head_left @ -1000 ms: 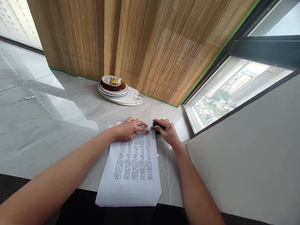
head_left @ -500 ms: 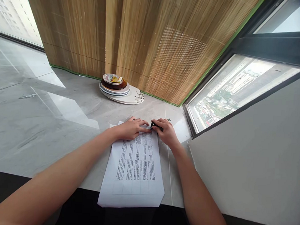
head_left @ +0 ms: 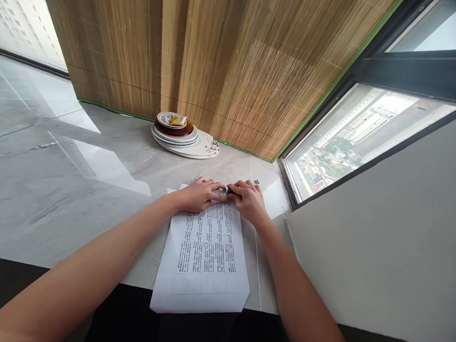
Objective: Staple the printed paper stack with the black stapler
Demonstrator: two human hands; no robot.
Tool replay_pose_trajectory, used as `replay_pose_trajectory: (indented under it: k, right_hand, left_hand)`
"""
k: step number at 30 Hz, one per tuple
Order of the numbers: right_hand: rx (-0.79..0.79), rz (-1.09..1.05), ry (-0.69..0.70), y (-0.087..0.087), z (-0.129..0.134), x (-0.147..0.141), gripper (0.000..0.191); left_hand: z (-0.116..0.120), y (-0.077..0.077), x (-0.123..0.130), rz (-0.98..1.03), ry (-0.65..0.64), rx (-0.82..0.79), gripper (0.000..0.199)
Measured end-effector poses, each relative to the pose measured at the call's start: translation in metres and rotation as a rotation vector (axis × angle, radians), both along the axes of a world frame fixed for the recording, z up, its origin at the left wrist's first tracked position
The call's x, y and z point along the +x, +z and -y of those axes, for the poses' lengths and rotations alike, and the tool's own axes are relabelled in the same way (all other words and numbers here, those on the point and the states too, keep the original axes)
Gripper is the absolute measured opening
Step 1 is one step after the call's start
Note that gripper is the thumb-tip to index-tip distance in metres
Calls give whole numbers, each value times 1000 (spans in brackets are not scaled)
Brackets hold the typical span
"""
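Note:
A sheet of printed paper (head_left: 205, 255) lies on the stone ledge, its near end reaching past the front edge. My left hand (head_left: 200, 195) rests on the far part of the sheet, fingers stretched toward the right and slightly apart. Between its thumb and forefinger shows a narrow, pale, see-through strip (head_left: 221, 193), too small to name. My right hand (head_left: 249, 199) is closed around a small black tool (head_left: 234, 192), whose tip points left at the strip. The fingers hide most of this tool. Both hands nearly meet at the far right of the sheet.
Behind the hands stands a stack of plates (head_left: 176, 131) on a white oval platter (head_left: 204, 149). A bamboo blind (head_left: 217, 64) hangs along the back. To the right are a dark-framed window (head_left: 350, 141) and a white wall (head_left: 391, 238). A small dark item (head_left: 256, 182) lies beyond my right hand.
My right hand has shifted slightly left with the black tool, closer to my left fingers. My left hand stays where it was on the paper.

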State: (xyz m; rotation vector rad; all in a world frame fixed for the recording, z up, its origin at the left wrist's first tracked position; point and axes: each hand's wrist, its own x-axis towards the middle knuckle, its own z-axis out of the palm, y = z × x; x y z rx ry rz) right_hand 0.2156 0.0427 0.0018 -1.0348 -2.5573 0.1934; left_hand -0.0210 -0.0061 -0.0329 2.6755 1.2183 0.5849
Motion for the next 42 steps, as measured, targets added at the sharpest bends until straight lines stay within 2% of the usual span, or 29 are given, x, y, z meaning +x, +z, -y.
replay_pose_trajectory:
  k: [4, 9, 11, 13, 16, 18, 20, 22, 24, 27, 29, 31, 34, 36, 39, 42]
  right_hand:
    - [32, 36, 9, 2, 5, -2, 23]
    - [-86, -84, 39, 4, -14, 28, 42]
    - [-86, -77, -59, 3, -25, 43, 37]
    - [-18, -101, -228, 4, -32, 54, 27]
    - [104, -280, -422, 12, -29, 52, 17]
    - [68, -425, -384, 20, -17, 38, 17]
    - [-72, -494, -239, 25, 2, 14, 22]
    - [-196, -460, -82, 25, 26, -14, 23]
    - [-277, -376, 7, 20, 49, -39, 18]
    - [-268, -281, 26, 9, 70, -52, 18]
    - [-253, -269, 1, 3, 74, -40, 19]
    - [-280, -293, -26, 1, 70, -15, 19]
    - [-388, -395, -56, 3, 46, 26, 28]
    - [-312, -479, -178, 2, 23, 43, 48]
    - [-107, -280, -312, -9, -13, 45, 46]
    - [-123, -35, -392, -26, -36, 24, 63]
  left_hand:
    - [2, 5, -2, -29, 11, -19, 59]
    - [5, 15, -3, -58, 12, -48, 56]
    - [6, 17, -3, -58, 19, -62, 54]
    - [6, 17, -3, -45, 16, -79, 56]
    - [3, 17, -5, 37, 1, -80, 60]
    - [-1, 18, -10, 190, 81, -6, 61]
    - [-5, 21, -16, 398, 289, 147, 54]
    - [-9, 23, -24, 563, 542, 311, 42]
    - [-11, 22, -30, 625, 699, 403, 31]
    - [-13, 19, -33, 592, 685, 390, 26]
    - [-13, 17, -32, 577, 643, 366, 26]
    - [-14, 15, -31, 591, 633, 356, 26]
    - [-15, 15, -31, 625, 640, 342, 26]
    - [-16, 15, -32, 642, 646, 329, 26]
    - [-17, 14, -35, 658, 663, 319, 26]
    - [-18, 14, -37, 667, 679, 321, 25]
